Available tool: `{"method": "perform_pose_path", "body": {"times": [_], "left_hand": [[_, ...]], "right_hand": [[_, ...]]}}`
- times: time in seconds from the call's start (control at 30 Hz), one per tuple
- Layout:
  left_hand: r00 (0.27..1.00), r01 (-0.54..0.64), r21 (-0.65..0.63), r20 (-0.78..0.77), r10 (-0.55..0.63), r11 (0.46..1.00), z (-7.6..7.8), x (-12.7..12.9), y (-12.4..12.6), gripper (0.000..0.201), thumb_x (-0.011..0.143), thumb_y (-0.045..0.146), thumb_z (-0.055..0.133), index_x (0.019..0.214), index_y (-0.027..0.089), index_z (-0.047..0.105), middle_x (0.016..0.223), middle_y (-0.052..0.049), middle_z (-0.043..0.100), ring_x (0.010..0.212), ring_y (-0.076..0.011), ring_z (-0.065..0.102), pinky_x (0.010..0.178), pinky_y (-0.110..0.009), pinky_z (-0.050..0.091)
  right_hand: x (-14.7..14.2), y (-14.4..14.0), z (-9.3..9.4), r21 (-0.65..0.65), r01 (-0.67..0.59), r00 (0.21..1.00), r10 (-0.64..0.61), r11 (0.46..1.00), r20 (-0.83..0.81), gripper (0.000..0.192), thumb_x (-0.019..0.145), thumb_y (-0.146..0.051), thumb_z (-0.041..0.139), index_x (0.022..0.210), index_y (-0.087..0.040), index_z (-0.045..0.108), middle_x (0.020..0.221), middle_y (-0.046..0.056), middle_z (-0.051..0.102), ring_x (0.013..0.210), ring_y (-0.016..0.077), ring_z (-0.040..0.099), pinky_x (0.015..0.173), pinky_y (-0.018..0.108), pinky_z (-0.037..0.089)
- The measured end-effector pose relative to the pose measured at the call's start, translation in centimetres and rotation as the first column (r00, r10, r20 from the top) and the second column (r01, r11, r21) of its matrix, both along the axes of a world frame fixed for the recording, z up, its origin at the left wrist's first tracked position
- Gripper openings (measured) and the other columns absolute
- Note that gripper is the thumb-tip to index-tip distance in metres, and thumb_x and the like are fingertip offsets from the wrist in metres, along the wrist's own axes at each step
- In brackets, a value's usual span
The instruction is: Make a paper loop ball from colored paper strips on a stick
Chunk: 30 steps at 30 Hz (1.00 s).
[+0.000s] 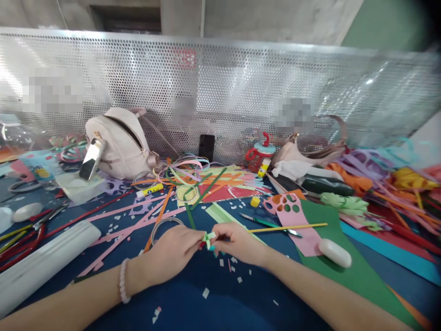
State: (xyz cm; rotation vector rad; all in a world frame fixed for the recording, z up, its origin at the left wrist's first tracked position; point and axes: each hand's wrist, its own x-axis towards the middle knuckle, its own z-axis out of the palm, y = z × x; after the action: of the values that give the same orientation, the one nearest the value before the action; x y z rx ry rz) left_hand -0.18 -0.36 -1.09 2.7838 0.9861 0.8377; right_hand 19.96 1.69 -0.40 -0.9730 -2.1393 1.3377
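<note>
Paper folding at a craft bench (193,303), head view. Left hand (172,255) and right hand (237,241) meet just above the blue surface, fingers of both pinched shut on a small folded paper piece (209,239), pale green with a teal part showing beneath. The piece sits between the two sets of fingertips, near the middle of the bench and just in front of a clear tape roll (165,226).

The piece is judged very light, thin and soft: it creases readily, tears under a hard pull and crushes if squeezed across its folds. A light pinch at the folded edges, thumb against forefinger, appears the safest hold; its small size leaves little room for more than fingertips. Whether the folds are glued cannot be told.

Around the hands lie white paper scraps (234,264), pink strips (127,225), a yellow strip (289,227), a green sheet (330,271) bearing a white eraser-like block (335,253), and red-handled scissors (24,239) at the left. A glue stick (149,190) and a pale backpack (119,142) stand farther back, against a perforated metal screen (241,82).
</note>
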Motion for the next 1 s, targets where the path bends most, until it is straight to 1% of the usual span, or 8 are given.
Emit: {"method": "perform_pose_path", "body": {"times": [0.2,0.3,0.47,0.6,0.73,0.9,0.97,1.0], "left_hand": [[0.999,0.037,-0.015,0.005,-0.037,0.999,-0.2,0.4,-0.7,0.026,0.092,0.017,0.033,0.089,0.018,0.059,0.073,-0.002,0.068,0.062,-0.0148,0.06,0.059,-0.027,0.043],[0.99,0.132,0.002,-0.044,-0.132,0.991,-0.8,0.6,-1.2,0.023,0.091,0.017,0.035,0.096,0.016,0.057,0.078,-0.004,0.068,0.067,-0.0164,0.061,0.063,-0.03,0.045],[0.944,0.308,-0.032,-0.112,-0.31,0.951,-1.6,0.8,-2.1,0.02,0.09,0.017,0.037,0.104,0.017,0.052,0.09,-0.004,0.068,0.081,-0.0162,0.061,0.074,-0.03,0.046],[0.943,0.311,-0.044,-0.111,-0.314,0.949,-1.4,0.6,-1.8,0.019,0.089,0.018,0.04,0.104,0.017,0.052,0.095,-0.004,0.067,0.086,-0.0169,0.059,0.079,-0.031,0.044],[0.96,0.257,-0.106,-0.087,-0.266,0.961,-1.1,0.4,-1.4,0.018,0.088,0.017,0.043,0.102,0.017,0.054,0.099,-0.003,0.065,0.09,-0.0165,0.057,0.084,-0.032,0.042],[0.958,0.243,-0.139,-0.124,-0.26,0.96,-1.5,0.4,-1.3,0.015,0.088,0.021,0.045,0.098,0.019,0.056,0.098,-0.004,0.061,0.087,-0.017,0.055,0.08,-0.031,0.042],[0.961,0.223,-0.127,-0.137,-0.24,0.966,-1.7,0.4,-1.3,0.015,0.088,0.022,0.045,0.096,0.02,0.057,0.092,-0.004,0.06,0.081,-0.0165,0.054,0.075,-0.031,0.043],[0.963,0.212,-0.12,-0.143,-0.228,0.97,-1.7,0.5,-1.3,0.016,0.089,0.023,0.044,0.096,0.02,0.058,0.089,-0.004,0.059,0.078,-0.0161,0.053,0.072,-0.03,0.043]], "right_hand": [[0.8,0.9,1.7,0.129,-0.164,0.974,0.14,0.978,0.176,0.01,0.076,-0.02,0.059,0.067,-0.017,0.062,0.06,-0.003,0.06,0.057,0.0102,0.053,0.054,0.02,0.039],[2.2,1.5,3.9,0.172,-0.319,0.88,0.224,0.932,0.419,0.009,0.077,-0.017,0.057,0.077,-0.02,0.066,0.072,-0.001,0.064,0.067,0.0131,0.058,0.063,0.023,0.04],[4.7,2.4,5.0,0.307,-0.234,0.755,-0.027,0.923,0.655,0.016,0.071,-0.013,0.059,0.084,-0.021,0.065,0.084,0.003,0.063,0.076,0.0197,0.057,0.062,0.028,0.038],[4.7,3.3,3.5,0.293,-0.255,0.693,-0.037,0.922,0.72,0.01,0.072,-0.011,0.056,0.071,-0.02,0.06,0.074,0.002,0.06,0.067,0.0176,0.054,0.056,0.026,0.035],[4.7,3.8,3.6,0.306,-0.269,0.723,-0.018,0.913,0.691,0.015,0.08,-0.014,0.047,0.073,-0.021,0.058,0.08,0.002,0.062,0.073,0.0166,0.056,0.063,0.026,0.039],[6.3,3.2,6.8,0.456,0.035,0.833,-0.278,0.889,0.478,0.013,0.087,-0.022,0.041,0.087,-0.022,0.054,0.078,0.001,0.065,0.067,0.0148,0.059,0.061,0.027,0.044],[7.3,2.6,8.2,0.56,0.189,0.889,-0.383,0.807,0.252,0.012,0.086,-0.024,0.043,0.092,-0.022,0.053,0.074,0.001,0.064,0.063,0.0133,0.059,0.059,0.027,0.045],[8.0,2.3,8.8,0.625,0.306,0.885,-0.456,0.719,0.09,0.013,0.085,-0.023,0.045,0.095,-0.022,0.054,0.074,0.002,0.063,0.062,0.0126,0.059,0.057,0.026,0.046]]}}
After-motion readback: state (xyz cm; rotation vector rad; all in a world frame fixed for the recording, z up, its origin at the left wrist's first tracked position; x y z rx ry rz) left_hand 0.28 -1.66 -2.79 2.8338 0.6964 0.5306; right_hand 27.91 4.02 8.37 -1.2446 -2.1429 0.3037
